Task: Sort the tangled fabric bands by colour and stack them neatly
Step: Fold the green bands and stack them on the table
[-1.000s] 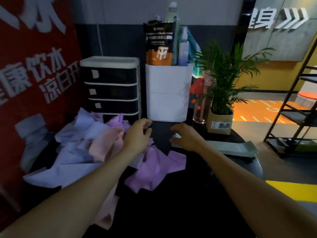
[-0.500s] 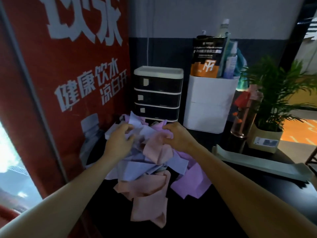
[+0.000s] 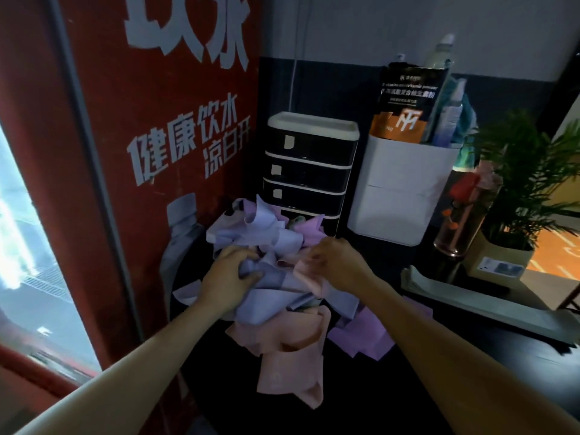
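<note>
A person's two hands work into a heap of tangled fabric bands (image 3: 276, 277) piled at the back left of a dark bench (image 3: 439, 372), hard against a red poster panel (image 3: 157, 152) and just in front of a small black drawer unit (image 3: 309, 171). The pile mixes pale blue, pink and purple bands; none appears separated from it yet, so the sorting looks to be at its start. One long pink band (image 3: 292, 362) trails from the heap toward the near edge, while purple bands (image 3: 361, 335) spill out to the right. The left hand (image 3: 227, 279) has its fingers and thumb curled around a bunched blue band (image 3: 266, 296), apparently steadying the mass. The right hand (image 3: 332, 262), blurred, seems to pinch a pink fold (image 3: 306, 273) at the top of the pile, probably to tease it free, though its exact grip cannot be made out. To the right lies a long, flat, pale strip (image 3: 489, 306), possibly a band already set aside; this cannot be confirmed. A white bin (image 3: 405, 196) holding bottles and a potted plant (image 3: 530, 183) stand behind it.
</note>
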The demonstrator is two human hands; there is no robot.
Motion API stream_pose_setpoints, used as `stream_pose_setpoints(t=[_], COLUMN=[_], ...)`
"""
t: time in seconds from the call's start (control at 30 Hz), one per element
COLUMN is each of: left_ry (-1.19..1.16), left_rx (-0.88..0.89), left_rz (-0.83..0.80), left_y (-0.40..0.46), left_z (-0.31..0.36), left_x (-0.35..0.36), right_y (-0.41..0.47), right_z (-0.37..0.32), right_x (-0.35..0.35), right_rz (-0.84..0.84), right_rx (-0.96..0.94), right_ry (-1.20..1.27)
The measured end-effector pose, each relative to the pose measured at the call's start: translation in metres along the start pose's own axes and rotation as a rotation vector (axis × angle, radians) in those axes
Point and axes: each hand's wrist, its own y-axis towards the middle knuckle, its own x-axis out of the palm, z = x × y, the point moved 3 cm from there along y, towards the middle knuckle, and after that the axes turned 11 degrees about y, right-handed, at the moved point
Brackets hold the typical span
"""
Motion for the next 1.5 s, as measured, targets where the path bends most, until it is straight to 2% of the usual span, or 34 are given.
stream_pose_setpoints(t=[0.1, 0.2, 0.37, 0.47, 0.53, 0.63, 0.8, 0.97, 1.03, 1.1, 1.17, 1.23, 1.27, 1.37, 1.5], left_ry=[0.062, 0.017, 0.046, 0.185, 0.219, 0.161, -0.092, -0.129, -0.099, 0.005, 0.067, 0.129, 0.171, 0.357, 0.421], left_rx=[0.050, 0.224, 0.452, 0.620, 0.665, 0.616, 0.277, -0.034, -0.151, -0.088, 0.151, 0.418, 0.489, 0.470, 0.451], left_rz=[0.120, 0.094, 0.011, -0.014, -0.048, -0.050, -0.072, 0.129, 0.151, 0.183, 0.182, 0.055, -0.022, -0.160, -0.029], left_y=[-0.007, -0.023, -0.031, -0.027, -0.024, -0.020, -0.006, 0.023, 0.026, 0.022, 0.014, 0.004, 0.000, -0.005, 0.000], left_z=[0.014, 0.039, 0.059, 0.062, 0.065, 0.072, 0.078, 0.049, 0.035, 0.034, 0.045, 0.058, 0.060, 0.056, 0.049], left_x=[-0.006, -0.003, 0.017, 0.028, 0.034, 0.039, 0.038, 0.013, 0.003, -0.002, -0.001, 0.004, 0.010, 0.023, 0.026], right_y=[-0.002, -0.014, -0.044, -0.056, -0.060, -0.060, -0.048, -0.036, -0.038, -0.043, -0.049, -0.052, -0.053, -0.055, -0.055], right_z=[0.005, 0.006, 0.013, 0.019, 0.021, 0.023, 0.009, 0.007, 0.007, 0.008, 0.007, 0.008, 0.010, 0.010, 0.006], right_x=[-0.016, -0.022, -0.007, 0.004, 0.005, 0.001, -0.008, -0.017, -0.012, -0.004, 0.003, 0.007, 0.009, 0.012, 0.012], right_rz=[0.186, 0.277, 0.218, 0.175, 0.180, 0.162, 0.055, 0.121, 0.119, 0.086, 0.048, 0.016, 0.005, -0.025, 0.050], right_rx=[0.021, 0.018, -0.060, -0.098, -0.079, -0.077, -0.109, -0.005, -0.002, -0.013, -0.038, -0.062, -0.064, -0.070, -0.113], right_ry=[0.158, 0.272, 0.281, 0.280, 0.300, 0.316, 0.450, 0.395, 0.370, 0.348, 0.323, 0.333, 0.334, 0.340, 0.292])
